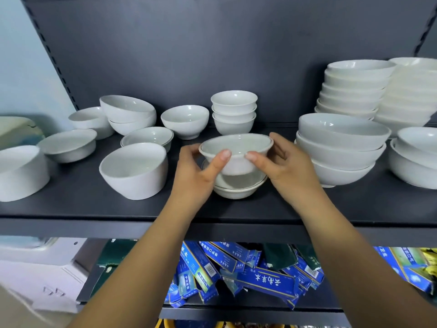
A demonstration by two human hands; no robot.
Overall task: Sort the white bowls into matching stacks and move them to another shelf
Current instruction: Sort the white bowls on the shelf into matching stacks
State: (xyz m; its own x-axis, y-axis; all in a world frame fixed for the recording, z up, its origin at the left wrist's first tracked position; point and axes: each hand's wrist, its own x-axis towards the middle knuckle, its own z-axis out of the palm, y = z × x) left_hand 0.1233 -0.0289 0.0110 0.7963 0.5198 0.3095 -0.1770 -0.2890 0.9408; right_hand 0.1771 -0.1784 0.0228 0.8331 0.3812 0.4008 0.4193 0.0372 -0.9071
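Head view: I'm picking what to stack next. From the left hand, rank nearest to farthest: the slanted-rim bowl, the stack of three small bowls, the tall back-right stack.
1. Slanted-rim bowl, just left of the left hand.
2. Stack of three small bowls, behind, centre.
3. Tall back-right stack, far right rear.

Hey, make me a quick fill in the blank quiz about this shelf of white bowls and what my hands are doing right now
1. Both hands, the left hand and the right hand, hold one small white bowl just above a ____-rimmed bowl.
2. The stack of small cups behind the held bowl has ____ pieces.
3. On the shelf below lie ____ cartons with white lettering.
4. The bowl left of the hands sits ____, not level.

Answers: gold; three; blue; tilted
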